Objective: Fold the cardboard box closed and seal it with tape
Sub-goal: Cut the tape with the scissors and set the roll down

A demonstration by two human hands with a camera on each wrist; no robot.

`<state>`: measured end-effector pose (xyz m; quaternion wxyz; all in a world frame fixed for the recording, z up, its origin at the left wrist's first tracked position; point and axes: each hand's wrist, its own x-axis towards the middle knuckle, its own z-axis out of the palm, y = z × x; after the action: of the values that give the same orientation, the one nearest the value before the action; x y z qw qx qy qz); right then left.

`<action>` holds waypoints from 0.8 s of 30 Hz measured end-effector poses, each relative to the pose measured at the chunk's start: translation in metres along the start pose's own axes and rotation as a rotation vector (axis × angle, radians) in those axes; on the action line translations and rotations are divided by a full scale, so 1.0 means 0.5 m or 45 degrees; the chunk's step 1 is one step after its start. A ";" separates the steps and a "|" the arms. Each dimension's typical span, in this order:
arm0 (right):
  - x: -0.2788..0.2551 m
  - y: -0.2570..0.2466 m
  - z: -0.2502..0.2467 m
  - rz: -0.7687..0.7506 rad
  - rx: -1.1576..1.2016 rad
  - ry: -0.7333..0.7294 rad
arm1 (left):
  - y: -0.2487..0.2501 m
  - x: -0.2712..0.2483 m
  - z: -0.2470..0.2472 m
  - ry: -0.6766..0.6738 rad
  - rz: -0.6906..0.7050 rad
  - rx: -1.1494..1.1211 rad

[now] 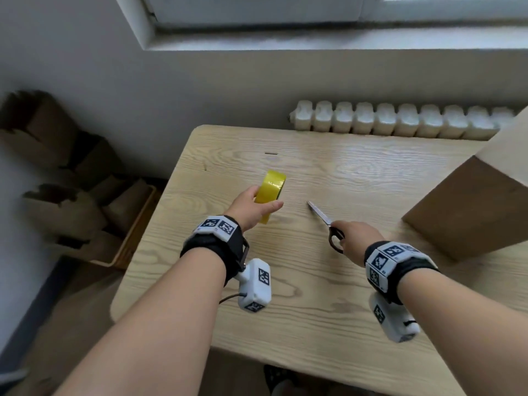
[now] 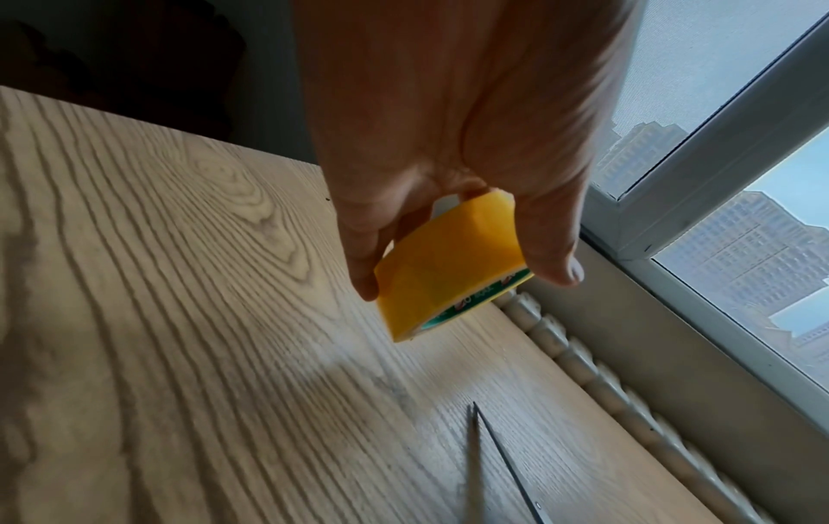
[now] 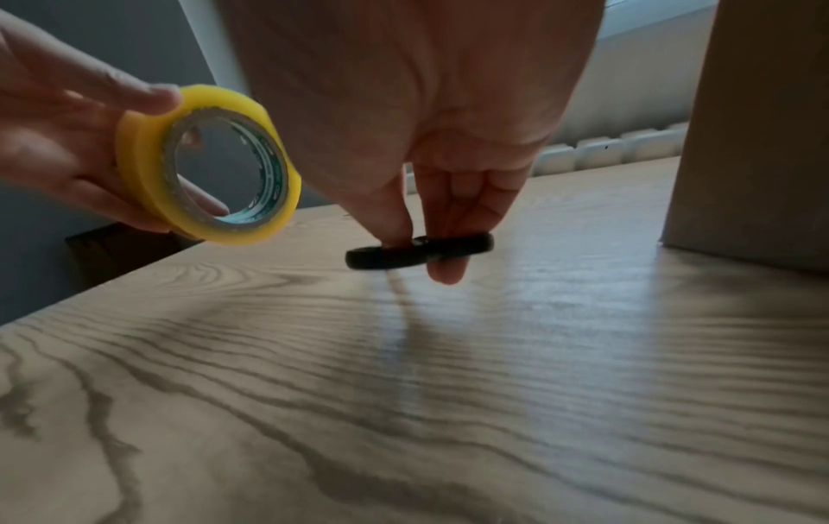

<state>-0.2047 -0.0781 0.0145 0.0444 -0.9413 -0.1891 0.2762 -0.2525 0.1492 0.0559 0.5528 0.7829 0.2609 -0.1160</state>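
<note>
My left hand (image 1: pixel 254 205) grips a yellow tape roll (image 1: pixel 270 192) just above the wooden table (image 1: pixel 285 295); the thumb and fingers clamp its two sides (image 2: pixel 444 269). The right wrist view shows the tape roll (image 3: pixel 211 170) from the side with its hole facing me. My right hand (image 1: pixel 354 238) pinches the black handles of the scissors (image 1: pixel 334 238), blades shut and pointing away to the far left. The scissors' handles (image 3: pixel 421 250) hang just above the table. The brown cardboard box (image 1: pixel 474 201) stands at the table's right edge, partly out of view.
A white radiator (image 1: pixel 400 120) runs along the wall behind the table, under a window sill. Several empty cardboard boxes (image 1: pixel 71 181) are piled on the floor to the left of the table.
</note>
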 end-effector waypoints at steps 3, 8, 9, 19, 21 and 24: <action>0.001 -0.006 0.005 -0.003 0.006 -0.035 | -0.006 0.006 0.006 -0.014 -0.013 -0.009; -0.007 -0.008 0.002 0.000 0.051 -0.070 | 0.008 0.002 0.025 -0.070 0.020 -0.036; -0.007 -0.004 0.000 0.011 0.069 -0.050 | 0.010 0.002 0.028 -0.081 0.028 -0.035; -0.110 0.094 -0.138 -0.014 0.226 0.357 | 0.082 0.001 0.083 -0.158 0.107 -0.101; -0.146 0.121 -0.177 -0.020 0.221 0.488 | 0.114 -0.002 0.102 -0.172 0.133 -0.102; -0.195 0.164 -0.222 0.000 0.230 0.759 | 0.180 -0.010 0.134 -0.208 0.193 -0.118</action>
<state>-0.1934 -0.1888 0.1419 0.1813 -0.9731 -0.1423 0.0036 -0.2011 0.0630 0.1066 0.6150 0.7618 0.1602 -0.1251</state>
